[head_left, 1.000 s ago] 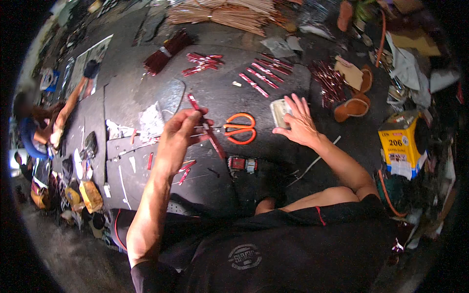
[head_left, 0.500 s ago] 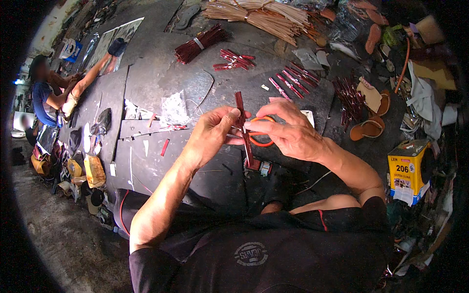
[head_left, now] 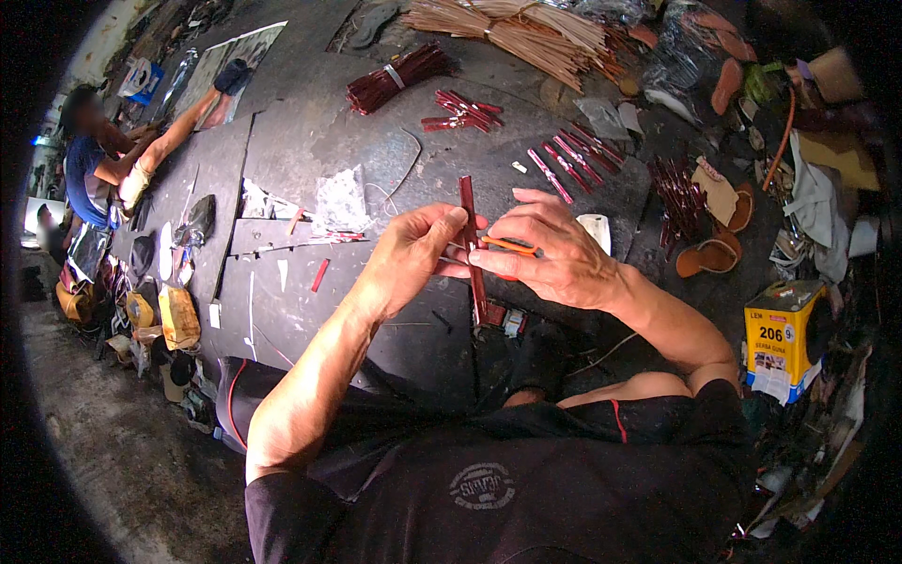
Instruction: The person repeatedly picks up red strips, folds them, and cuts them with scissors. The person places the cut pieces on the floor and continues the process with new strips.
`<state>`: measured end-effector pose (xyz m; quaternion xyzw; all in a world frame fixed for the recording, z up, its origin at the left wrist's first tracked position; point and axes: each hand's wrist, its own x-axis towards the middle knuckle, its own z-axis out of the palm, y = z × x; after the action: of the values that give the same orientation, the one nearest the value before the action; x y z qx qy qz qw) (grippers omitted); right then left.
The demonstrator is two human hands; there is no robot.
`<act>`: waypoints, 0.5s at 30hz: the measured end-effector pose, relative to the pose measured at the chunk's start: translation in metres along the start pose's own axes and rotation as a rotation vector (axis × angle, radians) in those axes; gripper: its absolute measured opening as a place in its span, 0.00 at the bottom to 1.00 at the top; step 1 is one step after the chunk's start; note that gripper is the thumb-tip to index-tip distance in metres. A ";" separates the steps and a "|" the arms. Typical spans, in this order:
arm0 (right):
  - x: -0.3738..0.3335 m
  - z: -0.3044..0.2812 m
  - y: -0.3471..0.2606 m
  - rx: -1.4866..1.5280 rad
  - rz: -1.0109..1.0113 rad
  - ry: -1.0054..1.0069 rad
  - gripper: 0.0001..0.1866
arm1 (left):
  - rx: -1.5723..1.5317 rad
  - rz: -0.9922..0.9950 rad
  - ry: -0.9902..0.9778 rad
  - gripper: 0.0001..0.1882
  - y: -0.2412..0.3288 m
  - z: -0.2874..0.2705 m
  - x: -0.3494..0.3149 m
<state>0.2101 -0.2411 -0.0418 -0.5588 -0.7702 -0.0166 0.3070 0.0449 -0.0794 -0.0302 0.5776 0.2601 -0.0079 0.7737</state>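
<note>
My left hand (head_left: pixel 411 251) is closed on a narrow, glossy dark red strip (head_left: pixel 477 293), which stands nearly upright in the picture with its top end poking above my thumb. My right hand (head_left: pixel 562 252) curls around an orange-handled tool (head_left: pixel 513 246) that looks like scissors; the blades are hidden. The thumb and fingertips of that hand meet the strip at its middle, right beside my left fingers. A thin pale band or thread seems to show there, too small to make out.
Short red strips (head_left: pixel 568 160) lie in rows beyond my hands, beside a small pile (head_left: pixel 462 111) and a tied red bundle (head_left: pixel 399 77). Long tan strips (head_left: pixel 526 38) lie farther off. Sandals (head_left: pixel 711 252) and a yellow tin (head_left: pixel 782 329) stand right. Another person (head_left: pixel 94 179) sits far left.
My right hand has turned, so the orange loop that stood wide beside the strip now appears narrow and tucked under the fingers. My left hand keeps its hold on the strip.
</note>
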 end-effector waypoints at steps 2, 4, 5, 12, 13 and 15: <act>-0.003 -0.003 0.004 0.024 0.001 0.021 0.19 | 0.007 0.001 0.011 0.18 -0.001 0.001 0.003; -0.011 -0.016 0.010 0.009 0.174 0.095 0.17 | 0.039 0.007 0.037 0.18 0.000 -0.001 0.003; -0.021 -0.019 0.018 0.077 0.338 0.115 0.14 | 0.055 -0.003 0.080 0.18 0.003 0.001 0.001; -0.164 0.000 0.063 -0.290 0.835 -0.314 0.29 | 0.173 -0.011 0.119 0.26 0.006 0.004 0.001; -0.178 0.007 0.063 -0.297 0.832 -0.328 0.34 | 0.159 -0.014 0.114 0.25 0.004 0.004 0.002; -0.191 0.017 0.060 -0.312 0.832 -0.383 0.40 | 0.159 -0.012 0.138 0.26 0.003 0.007 0.004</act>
<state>0.2905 -0.3750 -0.1687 -0.8517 -0.5125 0.0953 0.0530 0.0517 -0.0841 -0.0279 0.6349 0.3149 0.0064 0.7055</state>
